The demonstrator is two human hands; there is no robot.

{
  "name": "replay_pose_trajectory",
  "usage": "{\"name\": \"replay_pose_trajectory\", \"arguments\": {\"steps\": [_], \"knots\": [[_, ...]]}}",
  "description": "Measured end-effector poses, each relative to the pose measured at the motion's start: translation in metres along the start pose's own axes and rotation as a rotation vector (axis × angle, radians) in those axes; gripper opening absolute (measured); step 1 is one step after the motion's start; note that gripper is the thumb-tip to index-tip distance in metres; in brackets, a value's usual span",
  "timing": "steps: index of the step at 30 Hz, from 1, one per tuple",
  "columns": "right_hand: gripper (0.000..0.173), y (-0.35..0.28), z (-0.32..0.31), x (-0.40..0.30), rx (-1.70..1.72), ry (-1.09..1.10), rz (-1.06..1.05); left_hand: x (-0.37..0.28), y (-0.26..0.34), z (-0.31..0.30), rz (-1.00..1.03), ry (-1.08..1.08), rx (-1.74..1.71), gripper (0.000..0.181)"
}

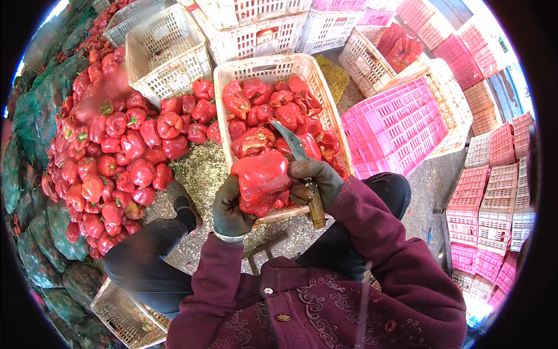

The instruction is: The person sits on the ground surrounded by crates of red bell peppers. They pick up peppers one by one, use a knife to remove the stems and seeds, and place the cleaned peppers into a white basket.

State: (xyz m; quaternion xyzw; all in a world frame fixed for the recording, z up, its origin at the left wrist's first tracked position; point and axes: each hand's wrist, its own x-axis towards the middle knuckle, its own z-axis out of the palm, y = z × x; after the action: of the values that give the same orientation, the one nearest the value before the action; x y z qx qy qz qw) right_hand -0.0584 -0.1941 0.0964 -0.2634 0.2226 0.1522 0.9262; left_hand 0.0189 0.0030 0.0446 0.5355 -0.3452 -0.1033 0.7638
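Note:
A large red bell pepper (263, 181) is held over the near end of a white plastic crate (220, 109). My left hand (232, 209), in a dark glove, grips the pepper from its left side. A curved knife (291, 140) with a wooden handle is in my gloved right hand (320, 176), blade pointing up and away from me. The right thumb and fingertips also lie against the pepper's right edge. Inside the crate are several red peppers (288, 114), some cut open with pale insides showing.
At the left lies a big heap of whole red peppers (117, 148), with green mesh sacks (52, 104) behind it. Another white crate (170, 56) stands beyond the heap. A pink crate (392, 126) lies tipped at the right. Stacked crates (484, 200) line the right side. Pale seeds litter the floor (200, 170).

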Motion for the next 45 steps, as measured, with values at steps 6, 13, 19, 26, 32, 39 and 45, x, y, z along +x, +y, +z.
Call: {"name": "replay_pose_trajectory", "arguments": {"steps": [6,13,19,26,32,39,45], "knots": [[0.023,-0.001,-0.003,-0.004,-0.17,0.134,0.047,0.002,0.006,-0.002,-0.685,0.189,-0.411,0.029],[0.024,0.005,-0.018,0.013,-0.253,0.308,0.102,0.004,0.002,0.012,-0.653,0.15,-0.064,0.027],[0.025,0.013,-0.015,0.016,-0.404,0.301,-0.056,-0.003,-0.02,0.003,-0.389,0.152,0.326,0.019],[0.032,0.013,-0.028,0.002,-0.167,0.305,-0.132,0.007,-0.013,-0.067,-0.751,0.628,-0.534,0.028],[0.043,0.001,-0.007,-0.018,-0.575,0.322,-0.183,-0.011,-0.015,-0.067,-0.638,0.227,-1.383,0.046],[0.038,-0.072,-0.048,-0.006,-1.65,0.277,-0.739,-0.017,-0.029,-0.052,-0.835,0.356,-1.353,0.042],[0.043,-0.155,-0.075,0.064,-2.174,0.308,-0.647,0.003,-0.023,-0.03,-0.846,0.511,-1.259,0.046]]}}
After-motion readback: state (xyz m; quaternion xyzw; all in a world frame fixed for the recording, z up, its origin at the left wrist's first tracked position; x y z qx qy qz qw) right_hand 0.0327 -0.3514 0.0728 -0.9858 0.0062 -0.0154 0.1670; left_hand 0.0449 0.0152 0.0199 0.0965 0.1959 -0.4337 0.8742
